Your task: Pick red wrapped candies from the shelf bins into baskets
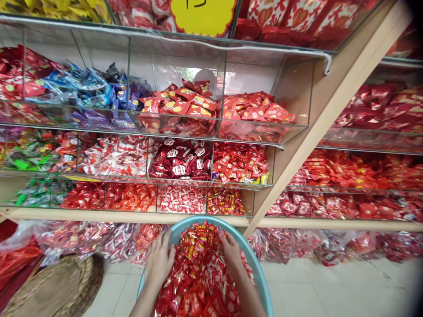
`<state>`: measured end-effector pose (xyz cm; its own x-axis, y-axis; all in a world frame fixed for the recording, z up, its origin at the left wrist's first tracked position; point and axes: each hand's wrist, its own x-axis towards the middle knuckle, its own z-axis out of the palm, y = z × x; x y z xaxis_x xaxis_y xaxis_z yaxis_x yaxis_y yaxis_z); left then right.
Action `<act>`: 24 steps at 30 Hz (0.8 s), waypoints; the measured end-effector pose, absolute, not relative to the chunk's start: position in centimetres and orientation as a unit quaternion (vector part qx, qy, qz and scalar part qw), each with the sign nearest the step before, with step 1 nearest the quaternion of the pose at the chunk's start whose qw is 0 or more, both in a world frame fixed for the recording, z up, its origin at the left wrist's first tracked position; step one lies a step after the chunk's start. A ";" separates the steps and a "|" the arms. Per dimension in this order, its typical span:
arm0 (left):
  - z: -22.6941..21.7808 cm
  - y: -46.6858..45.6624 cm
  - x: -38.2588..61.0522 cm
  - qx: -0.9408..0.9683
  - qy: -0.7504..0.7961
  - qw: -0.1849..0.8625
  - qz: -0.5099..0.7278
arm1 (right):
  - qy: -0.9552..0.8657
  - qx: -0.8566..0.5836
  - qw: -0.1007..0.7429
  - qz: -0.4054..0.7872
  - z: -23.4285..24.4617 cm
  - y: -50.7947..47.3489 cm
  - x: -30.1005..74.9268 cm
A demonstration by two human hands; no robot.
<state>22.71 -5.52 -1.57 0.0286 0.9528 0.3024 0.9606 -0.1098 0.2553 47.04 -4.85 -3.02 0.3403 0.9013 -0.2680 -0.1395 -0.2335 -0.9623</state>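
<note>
Tub [261, 277]: looking well filled; remainder unclear
Wrapped candies [194, 273]: lying heaped inside its rim
Left hand [161, 259]: resting wide at left rim
Right hand [230, 251]: resting half-curled near far-right rim, hold unclear

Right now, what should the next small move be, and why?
Perhaps gather a few red-wrapped candies with the right grip: its fingertips are at the heap inside the blue basin, while the left grip lies over the basin's left side.

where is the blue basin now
The blue basin is bottom centre in the head view, below the candy shelves, with left hand at its left rim, right hand on its candies.
</note>
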 end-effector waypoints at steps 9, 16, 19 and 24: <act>-1.8 -5.5 22.6 -0.718 -0.662 0.013 -0.217 | -0.510 -0.689 0.412 0.310 -3.9 -4.8 47.4; -1.6 -5.6 22.6 -0.718 -0.666 0.008 -0.205 | -0.540 -0.673 0.403 0.306 -4.9 -4.7 46.9; -1.6 -5.6 22.6 -0.718 -0.664 0.009 -0.209 | -0.542 -0.656 0.421 0.313 -4.6 -4.7 47.1; -1.8 -5.5 22.5 -0.720 -0.661 0.002 -0.212 | -0.503 -0.632 0.468 0.358 -4.7 -4.6 47.1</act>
<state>22.52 -5.54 -1.78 0.0366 0.9505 0.3084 0.9526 -0.1265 0.2767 47.09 -4.61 -4.73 0.2382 0.9710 0.0189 0.3007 -0.0552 -0.9521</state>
